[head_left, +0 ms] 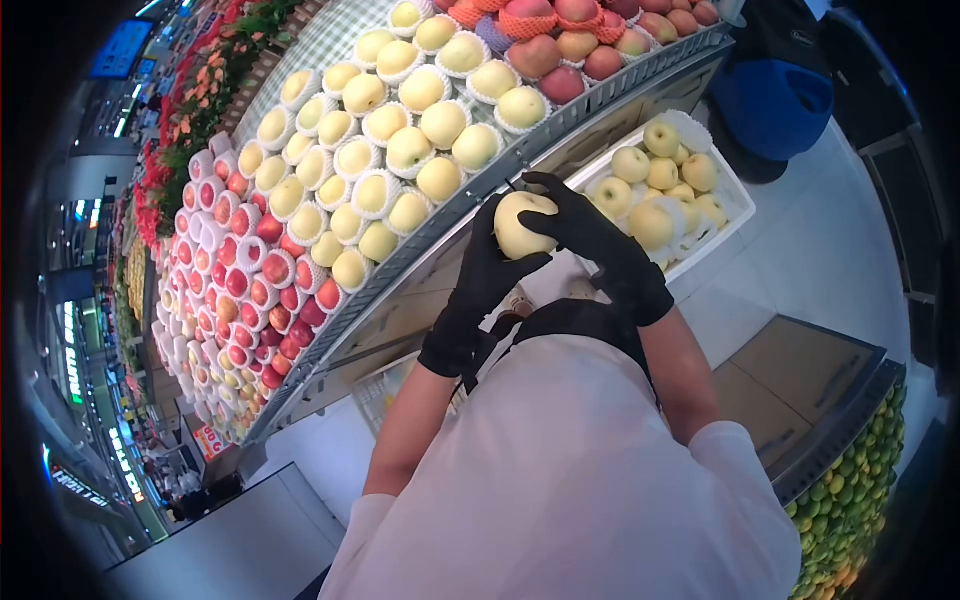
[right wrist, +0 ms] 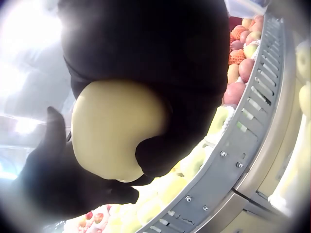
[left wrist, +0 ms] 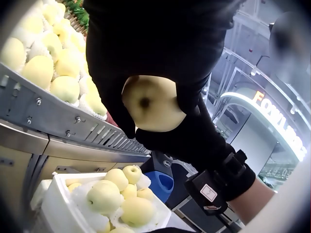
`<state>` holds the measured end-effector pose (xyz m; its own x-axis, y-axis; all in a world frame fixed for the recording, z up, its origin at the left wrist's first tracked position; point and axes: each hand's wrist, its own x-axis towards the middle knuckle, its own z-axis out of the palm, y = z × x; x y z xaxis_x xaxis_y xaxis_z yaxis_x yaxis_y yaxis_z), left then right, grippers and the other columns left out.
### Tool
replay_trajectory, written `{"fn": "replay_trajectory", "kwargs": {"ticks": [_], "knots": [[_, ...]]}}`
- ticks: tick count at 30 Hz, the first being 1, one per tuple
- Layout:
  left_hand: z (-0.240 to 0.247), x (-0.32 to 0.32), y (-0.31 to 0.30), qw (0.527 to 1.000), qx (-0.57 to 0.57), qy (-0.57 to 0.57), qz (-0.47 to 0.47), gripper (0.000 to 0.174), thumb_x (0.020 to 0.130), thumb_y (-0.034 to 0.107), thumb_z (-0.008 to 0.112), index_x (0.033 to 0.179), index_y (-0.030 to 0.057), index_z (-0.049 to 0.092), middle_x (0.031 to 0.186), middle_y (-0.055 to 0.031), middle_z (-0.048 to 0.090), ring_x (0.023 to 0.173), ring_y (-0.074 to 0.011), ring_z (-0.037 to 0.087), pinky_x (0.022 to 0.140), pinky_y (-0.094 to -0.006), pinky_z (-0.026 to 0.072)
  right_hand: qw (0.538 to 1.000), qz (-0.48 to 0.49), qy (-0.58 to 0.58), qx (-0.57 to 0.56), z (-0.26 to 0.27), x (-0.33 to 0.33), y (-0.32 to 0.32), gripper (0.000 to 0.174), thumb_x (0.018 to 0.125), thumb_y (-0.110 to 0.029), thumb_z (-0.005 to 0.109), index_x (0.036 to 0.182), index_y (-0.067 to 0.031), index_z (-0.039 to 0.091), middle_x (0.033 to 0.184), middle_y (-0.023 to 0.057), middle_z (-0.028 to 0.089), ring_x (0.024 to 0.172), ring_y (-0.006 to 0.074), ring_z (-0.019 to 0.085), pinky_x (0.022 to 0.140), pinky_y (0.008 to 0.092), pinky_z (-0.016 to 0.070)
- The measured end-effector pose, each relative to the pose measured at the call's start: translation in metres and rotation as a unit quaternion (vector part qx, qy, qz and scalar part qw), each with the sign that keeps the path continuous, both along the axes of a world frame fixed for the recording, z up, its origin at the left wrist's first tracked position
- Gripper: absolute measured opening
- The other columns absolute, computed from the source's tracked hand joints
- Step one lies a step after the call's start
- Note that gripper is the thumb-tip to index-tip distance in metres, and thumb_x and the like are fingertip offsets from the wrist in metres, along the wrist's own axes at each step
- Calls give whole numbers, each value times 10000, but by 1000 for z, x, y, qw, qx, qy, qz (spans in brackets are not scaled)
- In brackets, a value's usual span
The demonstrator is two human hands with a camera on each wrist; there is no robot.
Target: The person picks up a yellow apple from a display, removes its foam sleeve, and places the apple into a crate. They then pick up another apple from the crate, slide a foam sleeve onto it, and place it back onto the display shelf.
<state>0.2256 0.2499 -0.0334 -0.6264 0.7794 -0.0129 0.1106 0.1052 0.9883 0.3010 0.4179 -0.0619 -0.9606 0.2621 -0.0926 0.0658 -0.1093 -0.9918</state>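
Observation:
A pale yellow apple (head_left: pixel 522 226) is held between both black-gloved hands in front of the waist, beside the display's edge. My left hand (head_left: pixel 488 262) grips it from the left and below, thumb and fingers curved round it. From the right, my right hand (head_left: pixel 590 232) holds the same apple with fingers over its top. In the left wrist view the apple's (left wrist: pixel 150 104) dark, hollowed end shows between the gloves. Smooth, bare skin of the apple (right wrist: pixel 112 126) fills the gap between fingers in the right wrist view.
A white foam box (head_left: pixel 735 208) of yellow apples stands low to the right. Sloping up ahead is a display of yellow apples (head_left: pixel 385 125) in foam nets, with red apples (head_left: pixel 265 290) farther left. Its slatted grey rail (head_left: pixel 420 245) runs close by the hands. Green fruit (head_left: pixel 850 500) lies behind right.

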Motion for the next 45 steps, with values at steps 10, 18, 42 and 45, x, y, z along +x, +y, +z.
{"fn": "replay_trajectory", "kwargs": {"ticks": [10,18,42,45], "knots": [[9,-8,-26,963,90,-253,2,618,908,286,676,1380,17,383,1266,-173,548,1091,-287,623,788,-411,606,997,63,-22,-46,-8,-1,-5,540,932,-359,646,1348,-47,499,1015,36,625,792,84,553,666,249,480],[-7,-17,-42,936,138,-322,-41,726,919,497,605,1422,31,367,1272,-163,555,1047,-272,631,730,-375,584,992,90,26,-88,8,5,-19,549,924,-369,662,1328,-34,501,1076,33,612,926,88,543,762,258,480],[24,-43,-31,991,56,-112,-48,584,952,352,608,1369,-14,426,1248,-144,573,1052,-224,623,809,-369,573,975,41,45,-215,13,-14,-17,486,965,-297,609,1342,-30,459,1080,73,604,849,136,620,668,277,530],[20,-52,-31,987,39,-157,-9,606,946,368,624,1375,-12,426,1241,-147,578,1035,-217,629,787,-360,577,963,21,95,-250,7,-20,-19,529,957,-329,620,1355,-32,434,1155,95,583,948,168,618,710,296,550]]}}
